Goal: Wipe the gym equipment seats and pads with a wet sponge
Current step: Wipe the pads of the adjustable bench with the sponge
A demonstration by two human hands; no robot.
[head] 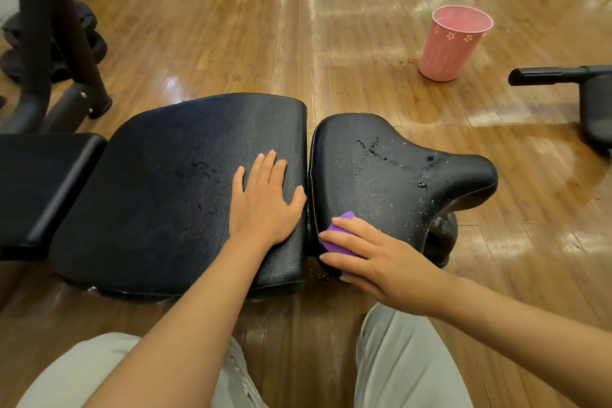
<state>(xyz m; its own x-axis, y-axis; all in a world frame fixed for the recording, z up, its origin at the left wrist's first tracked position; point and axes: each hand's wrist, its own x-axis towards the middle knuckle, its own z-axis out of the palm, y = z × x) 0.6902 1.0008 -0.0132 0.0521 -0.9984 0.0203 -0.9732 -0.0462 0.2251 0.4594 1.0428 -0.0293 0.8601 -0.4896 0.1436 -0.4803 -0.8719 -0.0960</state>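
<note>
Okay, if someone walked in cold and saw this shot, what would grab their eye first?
Probably the purple sponge, bright against the black seat pad where the right hand presses it near the pad's front edge. Next, the left hand lies flat on the larger back pad beside it. Farther off, a pink bucket stands on the wooden floor to the upper right.

left hand (pixel 265 199) lies flat, palm down, fingers straight and slightly spread; right hand (pixel 381 255) reaches leftward, fingers curled in a grip.
</note>
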